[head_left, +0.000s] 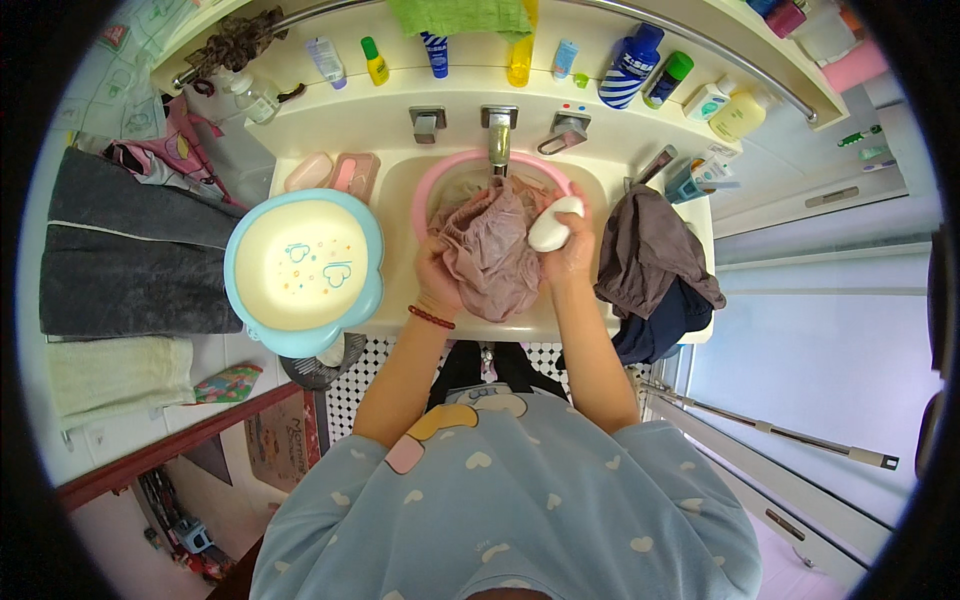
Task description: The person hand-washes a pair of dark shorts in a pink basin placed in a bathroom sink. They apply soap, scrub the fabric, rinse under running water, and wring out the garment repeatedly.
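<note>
A wet, bunched pinkish-mauve garment (492,250) is held up at the front of the sink, over a pink basin (425,200). My left hand (438,275) grips its left side, the fingers partly hidden by the cloth. My right hand (572,250) is closed round a white bar of soap (556,224) at the garment's right edge. Behind the garment, the faucet (499,145) points down over the basin; more wet cloth lies in there, mostly covered.
A blue-rimmed cream basin (305,260) sits on the sink's left side, by a pink soap box (355,175). Brown clothing (655,250) and dark navy cloth (665,325) drape over the right edge. Bottles and tubes, among them a blue striped bottle (632,68), line the back shelf.
</note>
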Demonstrator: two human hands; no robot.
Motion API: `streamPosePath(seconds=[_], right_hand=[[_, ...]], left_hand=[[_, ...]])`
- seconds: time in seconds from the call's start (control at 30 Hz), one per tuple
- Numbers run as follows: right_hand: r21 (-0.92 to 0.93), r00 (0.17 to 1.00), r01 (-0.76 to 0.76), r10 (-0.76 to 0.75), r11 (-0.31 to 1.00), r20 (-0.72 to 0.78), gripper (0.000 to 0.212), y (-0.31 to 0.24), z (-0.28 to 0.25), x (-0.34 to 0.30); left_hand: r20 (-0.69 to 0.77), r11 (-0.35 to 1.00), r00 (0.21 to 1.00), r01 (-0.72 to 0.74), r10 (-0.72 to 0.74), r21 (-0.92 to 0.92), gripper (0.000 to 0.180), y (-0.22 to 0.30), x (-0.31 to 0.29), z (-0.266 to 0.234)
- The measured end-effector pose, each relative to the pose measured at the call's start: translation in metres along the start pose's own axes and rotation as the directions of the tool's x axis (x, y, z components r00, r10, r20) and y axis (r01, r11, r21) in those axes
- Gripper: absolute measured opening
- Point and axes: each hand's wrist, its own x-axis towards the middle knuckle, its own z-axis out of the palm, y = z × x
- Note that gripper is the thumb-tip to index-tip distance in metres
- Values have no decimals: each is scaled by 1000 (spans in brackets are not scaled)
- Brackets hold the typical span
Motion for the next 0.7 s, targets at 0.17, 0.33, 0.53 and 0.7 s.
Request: streamPosePath(seconds=[0.17,0.33,0.53,0.7], right_hand=[[-689,763,644,-211,333,611,25,-12,52,-28],[-584,554,780,-185,-223,811,22,12,56,-23],[-900,894,404,-276,162,352,32,12,38,10],[-742,956,-47,246,669,161,62,-30,-16,33]], left_hand=[[-410,999,912,42,-36,5,47,-11,5,-20],[-530,988,847,117,-44,104,48,-38,5,-12],[-423,992,901,121,-92,43,45,-19,-4,-2],[-387,998,920,-57,66,34,46,33,-15,2]])
